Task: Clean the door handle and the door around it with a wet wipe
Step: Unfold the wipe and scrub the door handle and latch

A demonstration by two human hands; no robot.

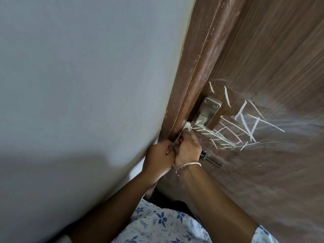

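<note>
White wet wipe [186, 126] pinched in my R hand [188, 149] at chalk-marked door handle [213, 135]; L hand [160, 157] curled shut beside, grip unclear.

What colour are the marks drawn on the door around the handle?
White, chalk-like strokes across the brown wood-grain door and the metal handle; the head view shows them clearly.

I see no readable text, brand or number anywhere. White chalk strokes [245, 125] on the door [273, 58] and door handle [215, 135] are just scribbles, not letters I can make out.
</note>
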